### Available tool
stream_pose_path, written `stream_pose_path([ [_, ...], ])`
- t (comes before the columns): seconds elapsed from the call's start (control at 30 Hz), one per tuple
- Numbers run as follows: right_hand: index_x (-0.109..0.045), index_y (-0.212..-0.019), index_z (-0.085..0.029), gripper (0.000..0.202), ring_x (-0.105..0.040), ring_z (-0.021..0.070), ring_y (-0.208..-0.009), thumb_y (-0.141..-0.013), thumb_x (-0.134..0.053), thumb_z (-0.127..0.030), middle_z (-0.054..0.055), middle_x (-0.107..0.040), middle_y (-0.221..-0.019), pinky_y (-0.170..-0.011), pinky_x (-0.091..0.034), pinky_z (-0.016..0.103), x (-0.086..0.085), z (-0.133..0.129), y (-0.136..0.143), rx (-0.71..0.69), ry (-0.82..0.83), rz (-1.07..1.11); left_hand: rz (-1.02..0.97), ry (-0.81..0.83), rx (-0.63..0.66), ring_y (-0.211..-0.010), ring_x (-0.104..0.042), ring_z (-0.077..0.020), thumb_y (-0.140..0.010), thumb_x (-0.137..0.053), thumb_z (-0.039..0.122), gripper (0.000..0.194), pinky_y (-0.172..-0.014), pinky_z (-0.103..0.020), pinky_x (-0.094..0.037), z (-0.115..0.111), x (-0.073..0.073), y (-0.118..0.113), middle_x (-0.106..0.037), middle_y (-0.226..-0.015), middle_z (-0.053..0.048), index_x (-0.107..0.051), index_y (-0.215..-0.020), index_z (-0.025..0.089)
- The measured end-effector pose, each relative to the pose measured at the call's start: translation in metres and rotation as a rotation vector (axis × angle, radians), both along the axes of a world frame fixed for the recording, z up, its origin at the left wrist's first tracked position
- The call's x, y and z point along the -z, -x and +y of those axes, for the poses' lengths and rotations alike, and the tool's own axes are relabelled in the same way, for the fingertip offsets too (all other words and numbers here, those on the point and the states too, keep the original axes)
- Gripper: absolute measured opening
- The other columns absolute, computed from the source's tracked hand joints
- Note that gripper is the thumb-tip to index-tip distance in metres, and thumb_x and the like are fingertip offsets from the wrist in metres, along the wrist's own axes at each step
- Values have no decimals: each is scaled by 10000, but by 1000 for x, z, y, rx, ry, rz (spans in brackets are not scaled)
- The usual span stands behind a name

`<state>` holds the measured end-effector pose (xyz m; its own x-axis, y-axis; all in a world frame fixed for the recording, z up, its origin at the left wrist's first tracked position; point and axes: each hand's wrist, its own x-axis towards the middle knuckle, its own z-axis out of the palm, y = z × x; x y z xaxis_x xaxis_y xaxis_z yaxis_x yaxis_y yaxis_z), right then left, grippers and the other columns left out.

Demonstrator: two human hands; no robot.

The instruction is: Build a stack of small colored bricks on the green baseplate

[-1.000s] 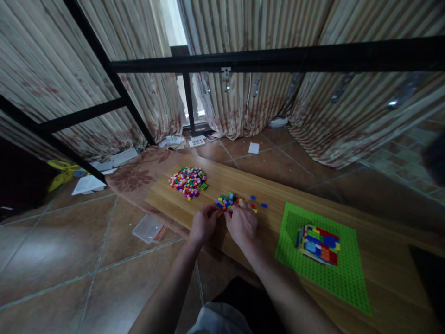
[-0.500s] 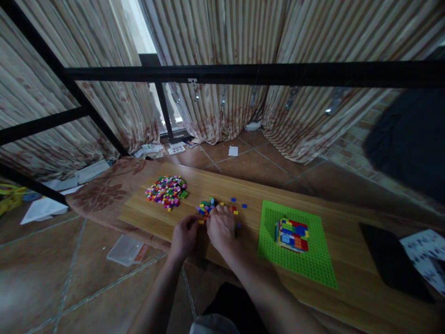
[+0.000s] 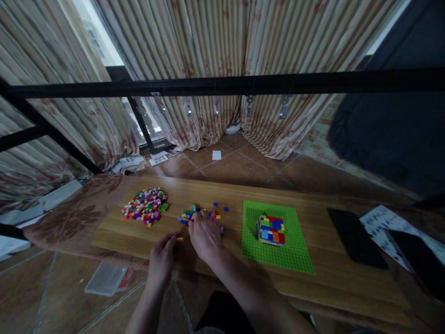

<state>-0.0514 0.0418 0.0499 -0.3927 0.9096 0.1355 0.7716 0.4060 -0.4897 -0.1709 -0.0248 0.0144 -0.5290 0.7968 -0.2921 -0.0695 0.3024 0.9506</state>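
Observation:
My left hand [image 3: 162,254] is closed, with a small yellow brick [image 3: 180,239] pinched at its fingertips, just above the wooden board. Over the smaller pile of mixed bricks [image 3: 187,214], my right hand [image 3: 205,235] reaches down with bent fingers. Its fingertips are hidden among the bricks, so what they grip cannot be made out. A purple brick [image 3: 221,229] lies by the right hand, and two flat blue pieces [image 3: 225,209] sit beyond it. To the right, a block built of red, blue and yellow bricks [image 3: 271,230] stands on a green baseplate [image 3: 250,248].
A bigger heap of colourful bricks [image 3: 146,206] lies at the left of the wooden board [image 3: 215,190]. At the right are a black flat panel [image 3: 356,236] and a printed sheet [image 3: 373,227]. A clear plastic box [image 3: 104,278] lies on the floor. A black rail [image 3: 208,86] crosses behind.
The view has swung to the right. My left hand has drawn back from the small pile, bringing the yellow brick with it. My right hand stays over the pile.

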Motion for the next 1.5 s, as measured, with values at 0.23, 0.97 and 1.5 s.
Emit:
stream_pose_path([
  [0.23, -605, -892, -204, 160, -667, 125, -626, -909, -481, -303, -14, -676, -696, -583, -498, 215, 3, -38, -87, 100, 334, 793, -496, 57, 269, -575, -533, -104, -709, -619, 397, 246, -488, -196, -392, -3, -33, -76, -605, -693, -4, -640, -781, 162],
  [0.97, -664, -946, -250, 141, -637, 167, -905, -902, -531, -248, 42, -670, -954, -767, -538, 298, 6, -49, -209, 150, -183, 455, -110, -57, 682, -620, -493, -113, -778, -610, 446, 309, -602, -219, -392, 30, -52, -178, -559, -618, 5, -638, -680, 154],
  [1.5, -702, -983, -241, 199, -578, 186, -871, -904, -526, -289, 52, -653, -944, -774, -490, 342, 33, -21, -209, 278, -377, 230, 54, -131, 588, -677, -569, -140, -784, -590, 386, 250, -624, -227, -426, 70, -16, -177, -652, -715, -21, -665, -735, 153],
])
